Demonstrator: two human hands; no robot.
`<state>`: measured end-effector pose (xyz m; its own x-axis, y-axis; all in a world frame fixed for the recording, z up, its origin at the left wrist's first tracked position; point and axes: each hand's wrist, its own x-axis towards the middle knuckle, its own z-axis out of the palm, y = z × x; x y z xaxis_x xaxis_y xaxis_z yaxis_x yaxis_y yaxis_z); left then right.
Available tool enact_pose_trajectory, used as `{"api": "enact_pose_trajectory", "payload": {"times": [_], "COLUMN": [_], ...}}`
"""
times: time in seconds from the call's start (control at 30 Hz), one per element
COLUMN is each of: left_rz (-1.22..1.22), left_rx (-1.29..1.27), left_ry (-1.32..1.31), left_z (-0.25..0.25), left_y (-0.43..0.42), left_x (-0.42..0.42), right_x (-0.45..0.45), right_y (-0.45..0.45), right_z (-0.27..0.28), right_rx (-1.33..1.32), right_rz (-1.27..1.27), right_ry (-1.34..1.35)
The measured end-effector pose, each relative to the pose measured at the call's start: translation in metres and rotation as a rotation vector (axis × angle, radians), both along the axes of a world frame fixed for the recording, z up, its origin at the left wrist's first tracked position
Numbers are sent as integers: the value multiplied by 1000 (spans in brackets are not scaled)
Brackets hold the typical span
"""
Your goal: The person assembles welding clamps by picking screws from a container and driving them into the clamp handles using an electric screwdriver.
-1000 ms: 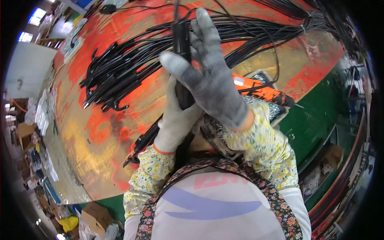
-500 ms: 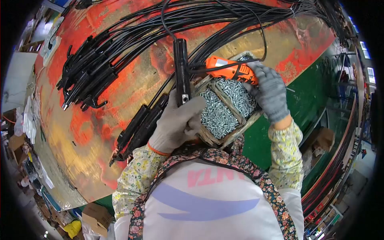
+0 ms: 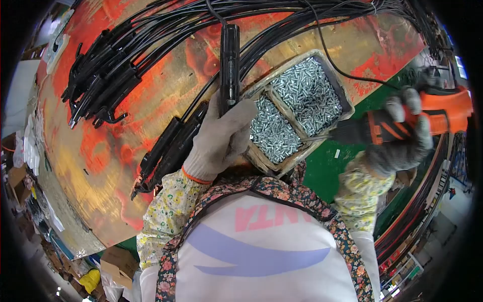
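My left hand [image 3: 219, 133], in a grey glove, is closed around the lower end of a black tubular handle [image 3: 230, 60] that stands upright in the view, a cable leaving its top. In my right hand [image 3: 405, 143], also gloved and somewhat blurred, is an orange and black electric screwdriver [image 3: 443, 108]. Its thin bit points left, over the near right edge of a wooden box [image 3: 348, 110]. Small silver screws [image 3: 307, 93] fill the two compartments of this box, between my hands. Beside my left hand lie more black handles [image 3: 158, 151].
A bundle of black cables [image 3: 176, 25] crosses the far side of the worn red and tan table [image 3: 110, 161]. Several black holders with hooked levers [image 3: 103, 83] lie at the left. The screwdriver's cord [image 3: 347, 73] arcs behind the box. Green surface [image 3: 322, 176] lies to the right.
My right hand has lifted the screwdriver off the screw box and carried it right, its bit now pointing left. My left hand still holds the handle, slightly higher in view.
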<state>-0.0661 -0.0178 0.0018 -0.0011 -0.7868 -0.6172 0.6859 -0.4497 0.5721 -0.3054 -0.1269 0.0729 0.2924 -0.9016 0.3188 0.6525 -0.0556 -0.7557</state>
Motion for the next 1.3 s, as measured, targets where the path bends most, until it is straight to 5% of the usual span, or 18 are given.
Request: {"api": "enact_pose_trajectory", "payload": {"times": [0.1, 0.2, 0.43, 1.3], "left_rz": [8, 25, -58, 7], "left_rx": [-11, -2, -26, 130], "left_ry": [-70, -99, -162, -221], "left_z": [-11, -13, -12, -3], "left_y": [4, 4, 3, 5], "left_x": [-3, -6, -3, -10], "right_x": [15, 27, 26, 30], "right_y": [15, 32, 37, 20], "right_z": [-35, -59, -73, -28], "right_rx": [105, 63, -21, 169], "right_rz": [100, -268, -327, -15], "right_ry": [-88, -18, 95, -292]}}
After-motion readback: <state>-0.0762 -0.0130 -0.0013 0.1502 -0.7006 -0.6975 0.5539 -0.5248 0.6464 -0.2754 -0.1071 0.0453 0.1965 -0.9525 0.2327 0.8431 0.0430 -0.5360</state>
